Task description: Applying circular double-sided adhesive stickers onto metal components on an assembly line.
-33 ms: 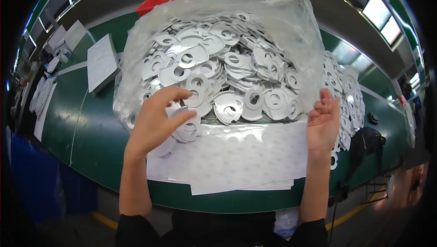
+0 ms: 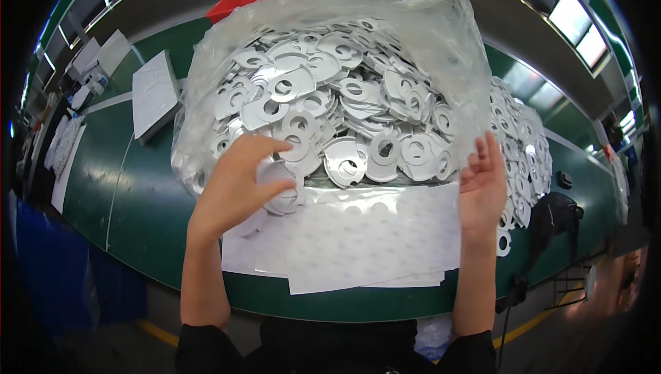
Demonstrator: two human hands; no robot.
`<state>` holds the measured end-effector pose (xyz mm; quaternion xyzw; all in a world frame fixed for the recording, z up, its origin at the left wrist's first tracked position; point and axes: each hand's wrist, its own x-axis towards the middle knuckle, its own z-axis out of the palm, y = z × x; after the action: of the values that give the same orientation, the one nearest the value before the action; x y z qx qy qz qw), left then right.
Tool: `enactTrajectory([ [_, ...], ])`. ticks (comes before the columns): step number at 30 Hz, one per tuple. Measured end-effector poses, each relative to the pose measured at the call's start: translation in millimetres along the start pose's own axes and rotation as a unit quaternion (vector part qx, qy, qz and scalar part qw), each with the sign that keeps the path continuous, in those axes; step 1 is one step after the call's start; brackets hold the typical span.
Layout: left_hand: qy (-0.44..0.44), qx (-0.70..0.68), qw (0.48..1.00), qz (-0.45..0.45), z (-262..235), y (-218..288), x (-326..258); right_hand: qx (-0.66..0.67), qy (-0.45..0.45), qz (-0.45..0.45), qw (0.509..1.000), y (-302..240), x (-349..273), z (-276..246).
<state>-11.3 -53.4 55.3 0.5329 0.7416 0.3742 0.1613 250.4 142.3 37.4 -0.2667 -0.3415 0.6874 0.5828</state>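
Observation:
A large pile of flat white parts, each with a round hole (image 2: 289, 85), fills a clear plastic bag (image 2: 458, 43) lying open toward me. My left hand (image 2: 237, 180) is over the pile's near left edge. Its thumb and fingers stand apart in a C shape, with nothing seen between them; some loose parts lie just beyond and under it. At the bag's right side my right hand (image 2: 482, 184) is raised, palm turned inward, fingers loosely extended and holding nothing. Between both hands, white sheets of paper (image 2: 372, 250) lie at the bag's mouth.
A second heap of white parts (image 2: 527, 147) spreads on the green table (image 2: 103, 188) to the right, beside a black object with a cable (image 2: 554, 219). A white box (image 2: 155, 95) stands left of the bag. Behind it sits a red bin (image 2: 241, 2).
My right hand has shifted slightly to the left. My left hand has barely moved, its thumb and fingers still apart. The parts and bag look the same.

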Motion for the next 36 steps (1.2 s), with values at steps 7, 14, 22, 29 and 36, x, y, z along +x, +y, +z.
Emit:
enactTrajectory([
  [7,-0.108,0.193,0.971,0.092,15,-12,-14,-0.479,-0.443,-0.059,0.756,49,-60,28],
  [14,-0.004,0.191,0.979,0.077,21,-7,-7,-0.512,-0.534,-0.178,0.649,70,-82,30],
  [22,0.150,0.138,0.975,0.090,41,-8,3,-0.603,-0.454,-0.058,0.653,77,-70,40],
  [29,0.029,-0.672,0.740,-0.030,90,-4,-4,-0.639,-0.482,-0.081,0.594,81,-67,53],
  [36,0.083,-0.729,0.668,-0.126,106,-19,5,-0.634,-0.510,-0.053,0.579,83,-64,52],
])
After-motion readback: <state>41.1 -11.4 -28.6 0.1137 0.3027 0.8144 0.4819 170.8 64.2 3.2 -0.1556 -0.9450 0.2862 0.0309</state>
